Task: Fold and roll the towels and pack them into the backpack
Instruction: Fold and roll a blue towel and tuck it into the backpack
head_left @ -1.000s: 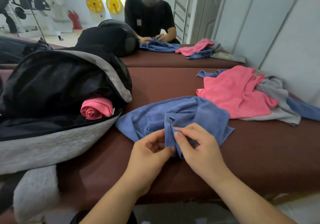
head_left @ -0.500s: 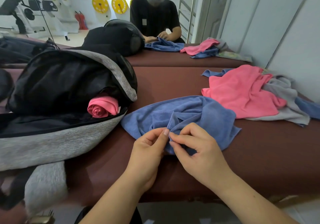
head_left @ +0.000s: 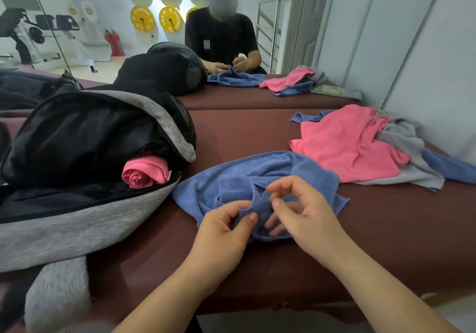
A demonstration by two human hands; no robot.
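both hands work at the near edge of the table (head_left: pixel 386 232), seen from the head camera, the only view. the left hand (head_left: pixel 226 227) pinches a raised fold of the blue towel (head_left: pixel 270 170) between thumb and curled fingers. the right hand (head_left: pixel 304 211) sits just beside it on the same fold; its thumb and first finger stand a little apart, and its lower fingers curl into the cloth, so i cannot tell whether it grips the towel or only feels for an edge.

the blue towel lies crumpled, not flat, between the backpack (head_left: pixel 77 227) on the left and the loose pile on the right. its left edge lies close to the backpack's grey lip.

the backpack lies open on its side, and 1 rolled pink towel (head_left: pixel 144 171) sits in its mouth. that is the only packed towel that shows; the dark inside hides anything deeper.

the pile at the right holds a loose pink towel (head_left: pixel 345 144), a grey towel (head_left: pixel 407 149) and more blue cloth (head_left: pixel 449 165) under them. how many blue pieces there are i cannot tell.

as i judge it, the task is in its early part: 1 towel visibly done, the blue one not yet spread or folded, and at least 3 more waiting. the hands seem to be hunting for a corner so the towel can be opened out before folding.
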